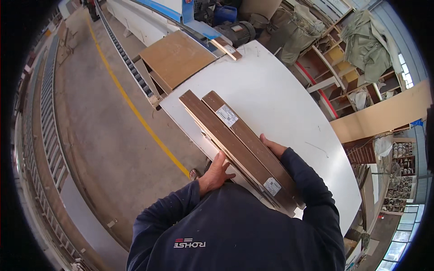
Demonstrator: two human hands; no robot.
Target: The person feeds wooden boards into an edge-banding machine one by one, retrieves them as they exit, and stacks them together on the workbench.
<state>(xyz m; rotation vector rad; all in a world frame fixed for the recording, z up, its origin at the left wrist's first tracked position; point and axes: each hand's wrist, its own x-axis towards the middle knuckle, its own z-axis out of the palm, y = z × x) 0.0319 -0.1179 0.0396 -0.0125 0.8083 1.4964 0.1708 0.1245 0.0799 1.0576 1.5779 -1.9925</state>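
Note:
Two stacks of long brown wooden boards [246, 131] lie side by side at a slant on a white tabletop [312, 158]. Pale edges of lower boards show along the left side, and a white label sits near each end of the right stack. My left hand [216, 174] rests against the left side of the boards, its fingers stretched and apart. Against the right side lies my right hand [274, 147], fingers extended along the edge and partly hidden by the sleeve. Neither hand visibly wraps round the boards.
A brown panel [178, 58] adjoins the table's far left, with a short wood strip [226, 49] at the far edge. Beyond stand a motor [239, 32] and blue-white machine. Roller conveyors [54, 122] run left; shelving with cloth [366, 45] stands right.

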